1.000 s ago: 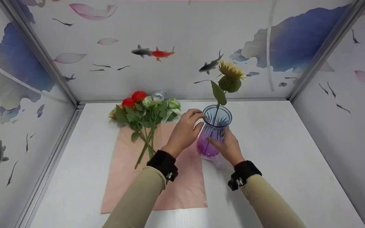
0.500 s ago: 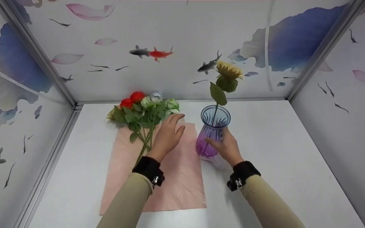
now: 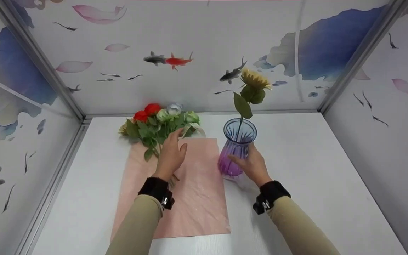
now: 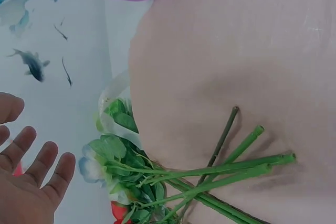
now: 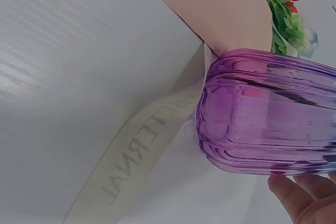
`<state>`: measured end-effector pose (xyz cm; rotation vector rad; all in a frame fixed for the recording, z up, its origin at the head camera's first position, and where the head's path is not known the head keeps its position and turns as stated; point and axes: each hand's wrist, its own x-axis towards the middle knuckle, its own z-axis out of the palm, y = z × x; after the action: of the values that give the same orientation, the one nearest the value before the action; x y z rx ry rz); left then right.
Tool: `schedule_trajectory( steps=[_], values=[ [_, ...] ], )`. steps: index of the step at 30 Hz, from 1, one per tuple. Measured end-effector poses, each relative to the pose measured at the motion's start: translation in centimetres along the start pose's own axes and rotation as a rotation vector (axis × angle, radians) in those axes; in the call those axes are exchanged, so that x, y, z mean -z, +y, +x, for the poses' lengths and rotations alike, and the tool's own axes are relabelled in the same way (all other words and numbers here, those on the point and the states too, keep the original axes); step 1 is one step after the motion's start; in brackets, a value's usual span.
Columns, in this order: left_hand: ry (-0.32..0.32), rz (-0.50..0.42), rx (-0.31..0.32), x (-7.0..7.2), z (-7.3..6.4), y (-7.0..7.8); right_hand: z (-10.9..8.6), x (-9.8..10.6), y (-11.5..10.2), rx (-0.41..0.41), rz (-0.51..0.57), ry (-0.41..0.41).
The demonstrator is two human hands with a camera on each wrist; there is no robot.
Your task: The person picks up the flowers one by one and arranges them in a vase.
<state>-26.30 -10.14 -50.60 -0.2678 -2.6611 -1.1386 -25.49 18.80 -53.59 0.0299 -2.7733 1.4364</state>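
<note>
My right hand point(image 3: 255, 164) grips the glass vase point(image 3: 233, 156), blue at the rim and purple at the base, thumb across its front and fingers at its far side. One yellow flower point(image 3: 255, 79) with green leaves stands in the vase, leaning slightly right. My left hand point(image 3: 171, 154) hovers over the bunch of artificial flowers point(image 3: 151, 129), hiding part of the stems. In the left wrist view, its fingers point(image 4: 44, 163) are spread and hold nothing, and the crossed green stems point(image 4: 226, 174) show to their right. Red, pale green and bluish blooms lie at the bunch's far end.
Pink wrapping paper point(image 3: 197, 198) lies flat under the stems, its right edge by the vase. A pale ribbon loop point(image 3: 195, 128) lies by the blooms. Another stretch of ribbon point(image 5: 142, 148), with printed letters, runs near the vase base. Walls point(image 3: 204, 85) enclose the white table point(image 3: 317, 170).
My left hand has left the vase rim and moved left, over the flower stems. The right hand stays on the vase, and the yellow flower stays in it.
</note>
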Motion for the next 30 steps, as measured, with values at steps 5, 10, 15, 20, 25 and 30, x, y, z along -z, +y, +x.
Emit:
schedule_trajectory(
  steps=[5, 10, 15, 20, 25, 30],
  values=[
    [0.003, 0.002, 0.045, -0.1, 0.1, -1.0, 0.1, -0.1, 0.0, -0.014, 0.008, -0.005],
    [-0.015, 0.006, 0.112, -0.2, 0.1, -1.8, 0.1, -0.1, 0.0, -0.031, 0.022, -0.019],
    [-0.044, 0.03, 0.153, -0.4, 0.1, -2.6, 0.0, -0.1, 0.1, -0.002, 0.016, -0.008],
    [-0.077, 0.082, 0.176, -0.5, 0.1, -3.1, -0.1, -0.1, 0.1, 0.01, 0.016, 0.002],
    [-0.106, 0.126, 0.217, -0.7, 0.1, -3.5, 0.0, -0.1, 0.0, -0.001, 0.02, -0.001],
    [-0.135, 0.174, 0.255, -1.0, -0.1, -4.1, 0.0, 0.0, -0.1, -0.001, 0.019, 0.0]
  ],
)
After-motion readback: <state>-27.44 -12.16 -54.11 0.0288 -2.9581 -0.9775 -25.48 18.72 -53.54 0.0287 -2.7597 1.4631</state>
